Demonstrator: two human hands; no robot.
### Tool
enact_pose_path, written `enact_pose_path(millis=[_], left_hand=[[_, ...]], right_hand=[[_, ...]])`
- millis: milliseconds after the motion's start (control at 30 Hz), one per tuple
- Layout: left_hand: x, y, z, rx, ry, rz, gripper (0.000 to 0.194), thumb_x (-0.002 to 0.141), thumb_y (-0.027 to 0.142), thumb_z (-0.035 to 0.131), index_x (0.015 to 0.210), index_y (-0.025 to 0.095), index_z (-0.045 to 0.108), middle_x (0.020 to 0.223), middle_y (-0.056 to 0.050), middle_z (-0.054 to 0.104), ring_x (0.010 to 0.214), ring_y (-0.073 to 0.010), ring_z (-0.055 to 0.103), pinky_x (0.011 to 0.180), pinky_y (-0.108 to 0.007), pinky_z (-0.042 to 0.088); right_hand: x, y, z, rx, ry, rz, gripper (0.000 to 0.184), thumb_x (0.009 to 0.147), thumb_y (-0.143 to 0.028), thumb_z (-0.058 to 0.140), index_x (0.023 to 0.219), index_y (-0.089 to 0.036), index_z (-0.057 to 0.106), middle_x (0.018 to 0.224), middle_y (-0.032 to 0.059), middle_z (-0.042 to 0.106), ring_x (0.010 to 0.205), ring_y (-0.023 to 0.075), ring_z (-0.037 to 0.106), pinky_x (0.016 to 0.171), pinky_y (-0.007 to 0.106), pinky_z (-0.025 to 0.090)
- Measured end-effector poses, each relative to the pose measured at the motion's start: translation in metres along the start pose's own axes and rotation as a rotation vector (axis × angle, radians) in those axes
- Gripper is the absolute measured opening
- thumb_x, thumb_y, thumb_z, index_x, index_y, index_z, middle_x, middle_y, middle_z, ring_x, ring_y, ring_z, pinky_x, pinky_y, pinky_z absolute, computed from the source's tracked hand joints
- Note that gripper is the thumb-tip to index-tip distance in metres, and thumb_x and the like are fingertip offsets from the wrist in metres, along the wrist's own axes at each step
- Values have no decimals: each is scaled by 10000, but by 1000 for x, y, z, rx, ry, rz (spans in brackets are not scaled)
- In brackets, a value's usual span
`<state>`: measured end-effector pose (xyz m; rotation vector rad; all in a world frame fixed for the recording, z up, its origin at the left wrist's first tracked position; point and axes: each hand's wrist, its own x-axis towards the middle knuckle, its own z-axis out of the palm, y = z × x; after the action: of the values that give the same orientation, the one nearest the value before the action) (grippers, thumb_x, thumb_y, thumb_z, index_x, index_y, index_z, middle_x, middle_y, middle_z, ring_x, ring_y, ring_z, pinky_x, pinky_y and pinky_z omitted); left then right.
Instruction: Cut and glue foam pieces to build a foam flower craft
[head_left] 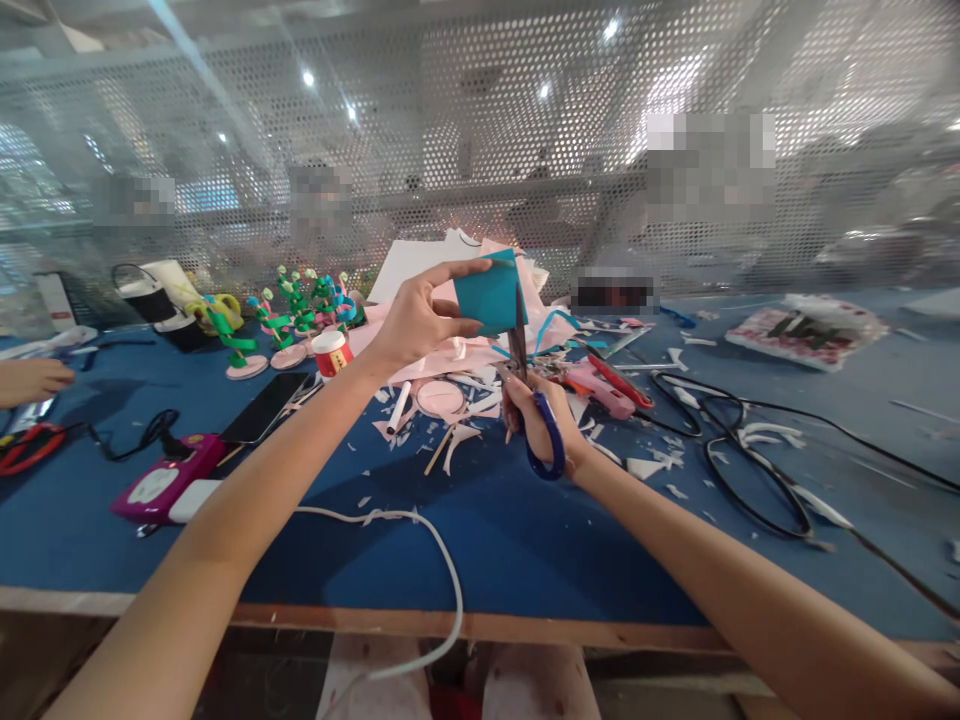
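My left hand is raised over the blue table and pinches a teal foam sheet by its left edge. My right hand grips blue-handled scissors with fingers through the loops. The blades point up and reach the sheet's lower right edge. Below the hands lie white and pink paper scraps.
A phone, a pink device with a white cable, and small green and pink craft figures sit at the left. A pink glue gun and black cables lie at the right. Another person's hand rests at the far left.
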<state>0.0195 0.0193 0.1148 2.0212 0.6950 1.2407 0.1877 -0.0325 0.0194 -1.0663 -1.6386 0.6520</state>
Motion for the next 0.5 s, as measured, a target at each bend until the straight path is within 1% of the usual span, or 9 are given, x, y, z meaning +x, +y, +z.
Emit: enact_pose_path(millis=[100, 233, 400, 500], left_hand=[[0, 0, 0, -2, -2, 1, 635, 583, 175, 734, 1185, 219, 535, 1054, -27, 646, 816, -185, 657, 604, -258, 584], [-1, 0, -1, 1, -12, 2, 638, 596, 181, 731, 1198, 228, 527, 986, -26, 662, 843, -203, 658, 604, -263, 586], [-1, 0, -1, -3, -13, 5, 633, 596, 153, 732, 1195, 221, 536, 1055, -41, 638, 895, -230, 650, 635, -299, 593], [-1, 0, -1, -9, -13, -6, 637, 595, 145, 730, 1196, 225, 532, 1046, -33, 640, 912, -235, 646, 643, -298, 593]], right_hand=[[0, 0, 0, 6, -11, -1, 470, 821, -626, 381, 608, -210, 420, 441, -38, 439, 374, 100, 443, 410, 241, 406], [1, 1, -1, -21, -6, -3, 464, 825, -614, 384, 603, -209, 421, 449, -37, 437, 382, 97, 441, 420, 242, 402], [1, 3, -1, -30, -20, 14, 462, 822, -612, 391, 601, -208, 420, 451, -38, 431, 376, 100, 440, 405, 244, 402], [1, 0, -2, -55, -13, 7, 463, 825, -607, 387, 590, -209, 412, 441, -35, 430, 370, 100, 434, 415, 250, 401]])
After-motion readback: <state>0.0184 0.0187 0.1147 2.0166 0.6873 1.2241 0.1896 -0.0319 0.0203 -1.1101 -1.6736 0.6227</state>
